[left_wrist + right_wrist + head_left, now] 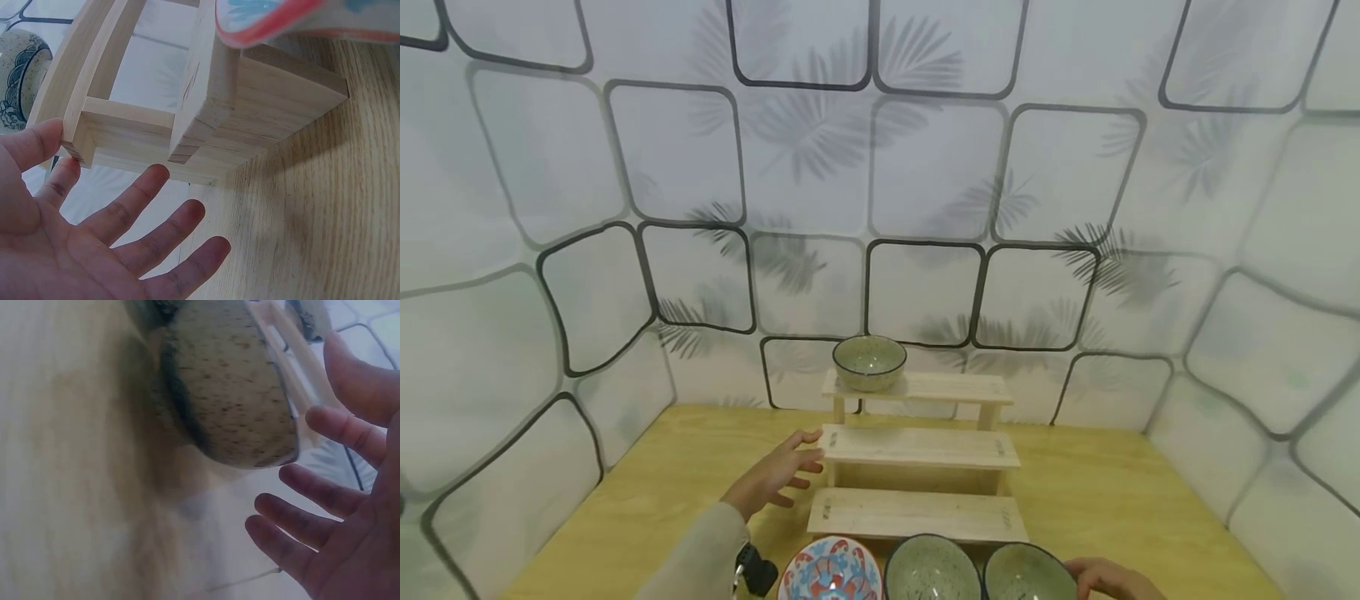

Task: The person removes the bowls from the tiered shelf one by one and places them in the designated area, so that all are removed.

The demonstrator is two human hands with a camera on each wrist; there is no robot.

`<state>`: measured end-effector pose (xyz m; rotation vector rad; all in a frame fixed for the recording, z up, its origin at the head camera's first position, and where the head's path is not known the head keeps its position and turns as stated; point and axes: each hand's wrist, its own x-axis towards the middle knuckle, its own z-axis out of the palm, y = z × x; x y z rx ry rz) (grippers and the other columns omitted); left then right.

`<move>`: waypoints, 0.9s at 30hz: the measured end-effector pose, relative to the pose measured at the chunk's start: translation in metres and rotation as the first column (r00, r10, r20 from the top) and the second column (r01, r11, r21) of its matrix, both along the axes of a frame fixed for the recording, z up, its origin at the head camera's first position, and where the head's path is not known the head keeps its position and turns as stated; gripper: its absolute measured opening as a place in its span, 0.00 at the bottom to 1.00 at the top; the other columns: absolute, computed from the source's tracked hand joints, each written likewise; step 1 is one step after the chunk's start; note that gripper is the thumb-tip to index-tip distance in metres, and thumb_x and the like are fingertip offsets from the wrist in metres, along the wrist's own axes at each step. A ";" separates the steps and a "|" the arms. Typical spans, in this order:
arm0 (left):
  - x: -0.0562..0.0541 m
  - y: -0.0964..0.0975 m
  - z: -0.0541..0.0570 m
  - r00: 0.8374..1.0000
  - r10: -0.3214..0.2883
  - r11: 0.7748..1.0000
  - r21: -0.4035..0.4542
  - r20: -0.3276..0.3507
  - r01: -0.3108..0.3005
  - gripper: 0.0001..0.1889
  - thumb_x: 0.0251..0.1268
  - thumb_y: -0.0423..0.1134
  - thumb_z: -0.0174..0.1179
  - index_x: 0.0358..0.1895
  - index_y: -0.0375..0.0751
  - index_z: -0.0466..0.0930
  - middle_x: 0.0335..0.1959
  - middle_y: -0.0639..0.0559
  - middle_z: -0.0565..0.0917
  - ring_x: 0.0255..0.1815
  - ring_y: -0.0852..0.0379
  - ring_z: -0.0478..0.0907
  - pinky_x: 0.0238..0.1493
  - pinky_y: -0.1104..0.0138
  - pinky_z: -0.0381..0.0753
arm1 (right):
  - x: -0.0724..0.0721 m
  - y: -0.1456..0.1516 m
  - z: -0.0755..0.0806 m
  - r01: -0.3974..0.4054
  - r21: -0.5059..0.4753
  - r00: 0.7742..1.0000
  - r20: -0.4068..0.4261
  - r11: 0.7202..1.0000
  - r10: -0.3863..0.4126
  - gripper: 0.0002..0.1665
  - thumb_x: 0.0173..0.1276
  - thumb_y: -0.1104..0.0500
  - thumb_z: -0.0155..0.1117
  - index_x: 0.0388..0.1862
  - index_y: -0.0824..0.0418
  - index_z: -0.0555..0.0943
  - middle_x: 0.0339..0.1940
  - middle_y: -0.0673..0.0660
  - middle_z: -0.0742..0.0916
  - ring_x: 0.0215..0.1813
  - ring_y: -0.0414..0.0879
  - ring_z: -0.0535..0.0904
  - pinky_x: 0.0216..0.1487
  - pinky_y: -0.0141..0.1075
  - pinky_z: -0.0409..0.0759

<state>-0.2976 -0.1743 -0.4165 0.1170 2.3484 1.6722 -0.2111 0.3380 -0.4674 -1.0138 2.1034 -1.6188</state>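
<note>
A three-step wooden stand [917, 444] is on the table, with a green speckled bowl [869, 367] on the left of its top step. My left hand [775, 475] is at the stand's left side, fingers spread. In the left wrist view its thumb and index fingertips meet the end of a step board [78, 134]. In front of the stand are a red-and-blue patterned bowl [831, 571], a green bowl [932, 571] and another green bowl [1028, 575] at the right. Beside that last bowl is my right hand [1108, 577], its fingers apart and holding nothing in the right wrist view.
Light wood tabletop [632, 492] spreads to both sides of the stand. Behind and beside it hangs a pale curtain [925, 175] with dark rounded squares and leaf prints. A dark wrist device [756, 571] is on the left wrist.
</note>
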 end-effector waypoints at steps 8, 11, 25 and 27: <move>0.000 -0.002 -0.001 1.000 0.009 1.000 -0.003 0.001 -0.009 0.33 0.71 0.57 0.53 0.75 0.53 0.57 0.58 0.39 0.77 0.56 0.31 0.73 0.42 0.39 0.73 | 0.002 -0.012 0.037 0.130 -0.017 0.990 -0.047 0.991 -0.131 0.15 0.78 0.71 0.40 0.53 0.70 0.74 0.57 0.31 0.76 0.57 0.26 0.71 0.48 0.30 0.76; 0.001 0.000 0.001 1.000 0.005 1.000 -0.003 -0.003 -0.005 0.33 0.71 0.57 0.53 0.75 0.52 0.57 0.58 0.39 0.77 0.56 0.31 0.73 0.43 0.38 0.72 | -0.001 -0.023 0.054 0.110 -0.084 0.990 -0.083 0.990 -0.117 0.21 0.79 0.71 0.34 0.61 0.64 0.72 0.59 0.34 0.77 0.59 0.30 0.72 0.51 0.29 0.75; 0.000 0.003 0.003 0.999 0.011 1.000 0.014 0.031 -0.011 0.33 0.73 0.55 0.51 0.76 0.50 0.55 0.58 0.37 0.76 0.55 0.31 0.73 0.41 0.40 0.74 | -0.035 -0.081 0.111 0.102 -0.203 0.977 -0.164 0.974 -0.136 0.24 0.83 0.61 0.24 0.69 0.61 0.63 0.62 0.49 0.77 0.62 0.43 0.75 0.57 0.37 0.75; -0.001 0.003 0.003 0.999 0.009 1.000 0.015 0.030 -0.010 0.33 0.72 0.55 0.51 0.76 0.50 0.54 0.58 0.37 0.76 0.55 0.30 0.73 0.41 0.40 0.74 | -0.040 -0.088 0.116 0.106 -0.216 0.976 -0.166 0.971 -0.143 0.23 0.83 0.60 0.25 0.69 0.62 0.62 0.62 0.50 0.76 0.62 0.44 0.76 0.57 0.38 0.75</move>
